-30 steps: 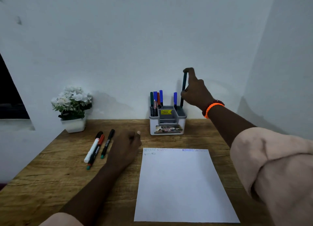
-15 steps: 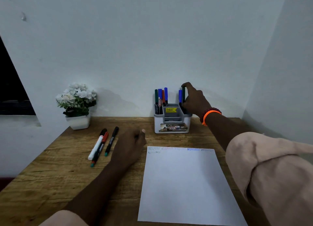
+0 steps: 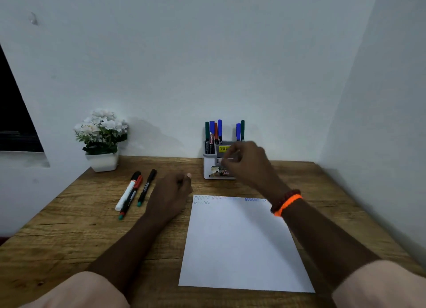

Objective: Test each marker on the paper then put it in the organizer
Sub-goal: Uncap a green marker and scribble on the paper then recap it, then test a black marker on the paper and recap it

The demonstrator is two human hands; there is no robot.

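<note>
The right hand (image 3: 247,163) is in the middle of the frame, in front of the organizer (image 3: 219,167). It is blurry, its fingers bent loosely, holding nothing. The left hand (image 3: 169,196) rests on the table (image 3: 69,234), curled in a fist, holding nothing I can see. Six markers (image 3: 219,130) stand in the organizer. Three markers (image 3: 136,192) lie left of the paper (image 3: 239,243).
</note>
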